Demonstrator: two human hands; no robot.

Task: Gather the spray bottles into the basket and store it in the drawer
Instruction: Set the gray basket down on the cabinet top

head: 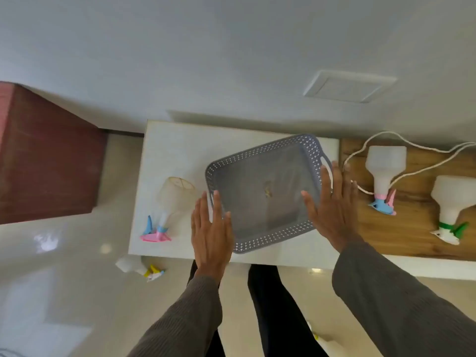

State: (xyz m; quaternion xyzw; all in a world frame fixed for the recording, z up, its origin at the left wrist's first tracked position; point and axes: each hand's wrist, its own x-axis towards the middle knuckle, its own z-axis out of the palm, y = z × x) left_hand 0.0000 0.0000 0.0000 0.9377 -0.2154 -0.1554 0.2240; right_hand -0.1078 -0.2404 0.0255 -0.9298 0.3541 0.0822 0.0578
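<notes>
Grey basket tilted on the white table, left hand and right hand flat, fingers spread, flanking it, three spray bottles standing around, a fourth lying on the floor

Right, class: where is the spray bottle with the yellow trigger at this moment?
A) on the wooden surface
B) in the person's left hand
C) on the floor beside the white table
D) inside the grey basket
C: the yellow-trigger bottle lies on the floor just off the white table, while the grey basket holds no bottles and both hands are open.
</notes>
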